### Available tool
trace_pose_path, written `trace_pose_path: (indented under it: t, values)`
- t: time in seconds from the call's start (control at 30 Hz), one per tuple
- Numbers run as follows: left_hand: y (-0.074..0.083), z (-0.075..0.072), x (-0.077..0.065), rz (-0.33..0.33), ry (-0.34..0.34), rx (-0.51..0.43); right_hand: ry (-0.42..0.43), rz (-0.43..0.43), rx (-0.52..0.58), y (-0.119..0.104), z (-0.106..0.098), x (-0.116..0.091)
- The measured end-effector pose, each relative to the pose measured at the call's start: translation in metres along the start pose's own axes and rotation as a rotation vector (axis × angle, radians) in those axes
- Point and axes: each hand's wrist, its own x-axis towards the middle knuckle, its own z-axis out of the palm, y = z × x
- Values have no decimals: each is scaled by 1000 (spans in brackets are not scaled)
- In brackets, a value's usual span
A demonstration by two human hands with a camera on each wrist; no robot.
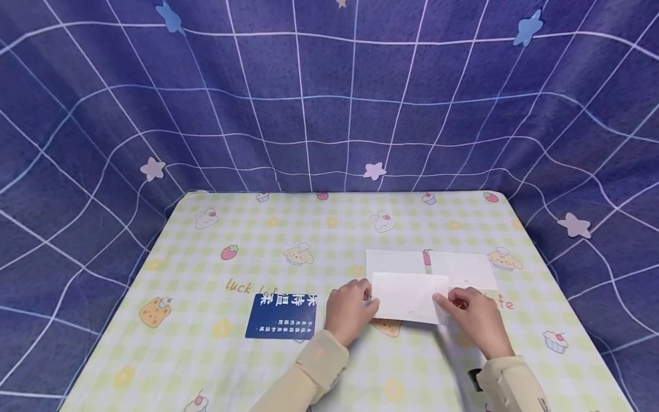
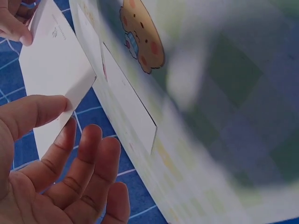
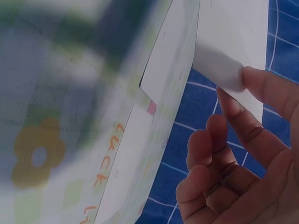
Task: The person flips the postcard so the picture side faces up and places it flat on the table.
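Between both hands a white card (image 1: 410, 297) is held up off the table, its plain side towards the head camera. My left hand (image 1: 350, 312) pinches its left edge between thumb and forefinger; the left wrist view shows the other fingers of that hand (image 2: 70, 172) loosely bent. At the right edge, my right hand (image 1: 479, 320) pinches the card (image 3: 233, 60) between thumb and index finger. Behind it on the table lie two more white cards, one at left (image 1: 393, 261) partly covered by the held card, and one at right (image 1: 465, 270).
A dark blue card (image 1: 282, 326) with white characters, upside down to the head camera, lies left of my left hand. The table (image 1: 180, 274) has a green checked cloth with cartoon prints. A dark blue curtain (image 1: 329, 114) with grid lines and stars surrounds its back and sides.
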Motion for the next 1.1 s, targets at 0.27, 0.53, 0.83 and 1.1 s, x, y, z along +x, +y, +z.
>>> trace_pose_path:
  t: [0.27, 0.53, 0.83, 1.1]
  values:
    - [-14, -7, -5, -22, -2, -51, -9, -16, 20, -10, 8, 1]
    - [-29, -14, -8, -68, -41, -173, 1, -43, 46, -20, 14, 1]
    - [-37, -23, -11, -81, -74, -177, -13, -31, 70, -28, 16, 2]
    - [-50, -29, -11, -63, -178, -355, -24, -27, 98, -28, 15, -3]
